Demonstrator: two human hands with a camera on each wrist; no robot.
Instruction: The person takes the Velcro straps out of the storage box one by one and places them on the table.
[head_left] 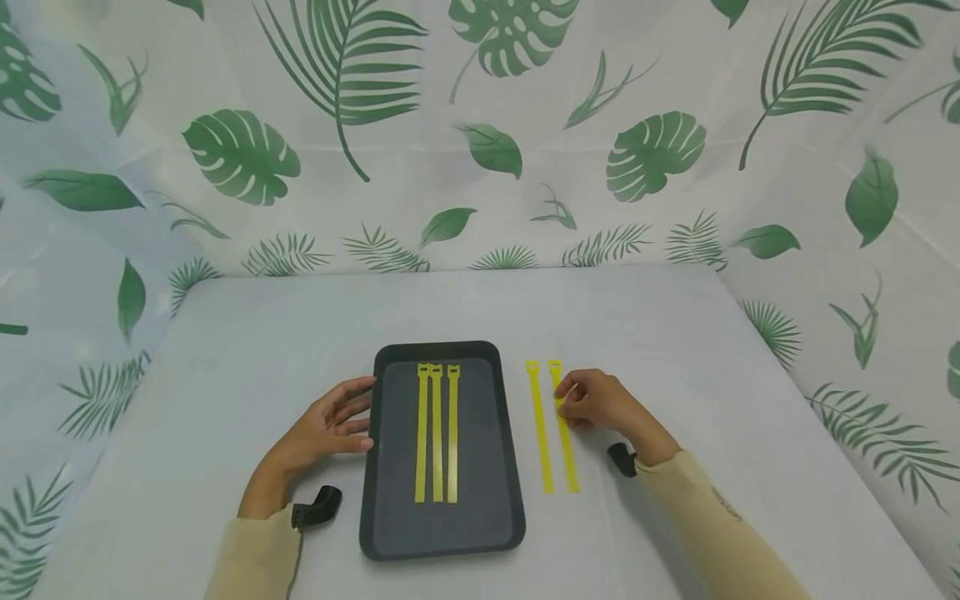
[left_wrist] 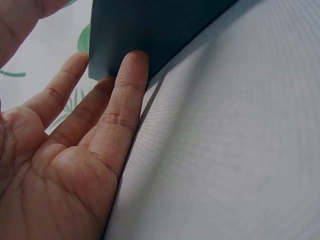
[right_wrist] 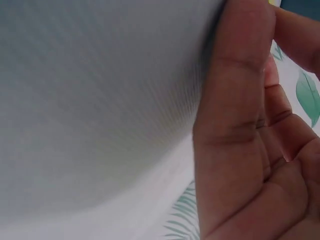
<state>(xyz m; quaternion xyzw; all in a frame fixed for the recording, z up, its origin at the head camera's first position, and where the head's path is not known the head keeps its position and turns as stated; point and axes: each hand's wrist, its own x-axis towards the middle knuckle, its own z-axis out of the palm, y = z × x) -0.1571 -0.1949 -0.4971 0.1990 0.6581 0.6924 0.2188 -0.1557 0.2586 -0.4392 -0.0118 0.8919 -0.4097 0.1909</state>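
Three yellow cable ties (head_left: 437, 433), flat straps with slotted heads, lie side by side in a dark grey tray (head_left: 487, 525). My left hand (head_left: 333, 423) rests its fingertips against the tray's left side, fingers fairly straight; the left wrist view shows those fingers (left_wrist: 117, 115) touching the tray wall (left_wrist: 145, 30). To the tray's right, two more yellow ties lie on the table. My right hand (head_left: 597, 400) pinches the outer tie (head_left: 567, 458) below its head, between thumb and fingers. The inner tie (head_left: 541, 433) lies untouched beside it. In the right wrist view, the fingers (right_wrist: 235, 100) hide most of the held tie.
A white cloth covers the table (head_left: 285, 325). Behind and at both sides hangs a white curtain with green leaf prints (head_left: 491, 150). A black wrist camera (head_left: 318, 507) sits on the left wrist, another black camera (head_left: 621, 459) on the right.
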